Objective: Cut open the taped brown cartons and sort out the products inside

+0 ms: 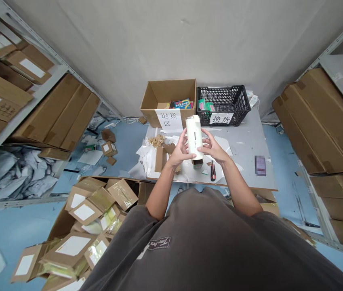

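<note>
A cream-white bottle with a lid and small dark print (194,139) is held upright between my two hands, over the front part of the grey table (245,141). The fingers of my left hand (181,150) wrap round its left side. On its right side, my right hand (214,147) grips it with curled fingers. Directly below the bottle, a small dark-and-green box (197,163) partly shows. A red and black utility knife (213,171) lies to the right of that box. An opened brown carton (160,158) and torn paper are left of my left hand.
Behind my hands stand a cardboard box (150,111) and a black plastic crate (244,108), both with paper signs and small items inside. A pixelated purple object (260,165) lies at the table's right. Taped parcels (85,212) fill a large box at lower left. Shelves with cartons flank both sides.
</note>
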The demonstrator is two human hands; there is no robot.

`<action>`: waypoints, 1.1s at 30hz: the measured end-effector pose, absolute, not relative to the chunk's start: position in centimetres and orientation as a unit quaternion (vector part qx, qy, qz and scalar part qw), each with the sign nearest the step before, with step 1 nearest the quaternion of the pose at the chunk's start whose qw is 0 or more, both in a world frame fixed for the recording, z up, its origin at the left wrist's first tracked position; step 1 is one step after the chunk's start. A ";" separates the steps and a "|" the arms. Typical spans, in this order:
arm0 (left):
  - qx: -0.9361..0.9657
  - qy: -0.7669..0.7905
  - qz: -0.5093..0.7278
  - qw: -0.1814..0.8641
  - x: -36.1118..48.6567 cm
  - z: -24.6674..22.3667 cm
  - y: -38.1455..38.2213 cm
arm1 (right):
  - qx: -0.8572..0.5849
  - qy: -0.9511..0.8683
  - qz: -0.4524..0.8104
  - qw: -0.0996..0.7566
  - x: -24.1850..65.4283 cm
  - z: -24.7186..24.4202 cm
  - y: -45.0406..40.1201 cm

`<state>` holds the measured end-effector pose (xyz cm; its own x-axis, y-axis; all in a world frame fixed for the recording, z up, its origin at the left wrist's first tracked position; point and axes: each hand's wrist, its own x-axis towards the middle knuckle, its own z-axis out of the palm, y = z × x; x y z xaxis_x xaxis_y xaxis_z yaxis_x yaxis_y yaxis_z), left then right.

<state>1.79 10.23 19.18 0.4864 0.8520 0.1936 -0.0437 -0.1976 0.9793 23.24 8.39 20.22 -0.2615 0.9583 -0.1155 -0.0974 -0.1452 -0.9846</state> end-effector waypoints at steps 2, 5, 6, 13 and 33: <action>0.654 0.317 0.403 0.555 1.9 18.9 10.4 | -0.438 -0.492 0.621 0.425 23.2 19.8 8.7; 0.652 0.340 0.391 0.554 2.0 18.6 10.8 | -0.462 -0.487 0.593 0.444 23.1 19.1 9.0; 0.650 0.342 0.389 0.556 2.0 18.6 10.9 | -0.467 -0.487 0.587 0.448 23.1 19.0 9.1; 0.642 0.348 0.370 0.575 1.7 17.2 11.5 | -0.452 -0.497 0.605 0.427 24.0 18.2 9.6; 0.695 0.327 0.309 0.561 1.8 19.0 19.6 | -0.422 -0.499 0.652 0.384 26.3 13.9 9.0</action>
<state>1.78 19.62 19.01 0.5948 0.8015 0.0625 0.1083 -0.1569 0.9817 26.33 8.96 13.93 -0.3486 0.9224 -0.1663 -0.0804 -0.2062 -0.9752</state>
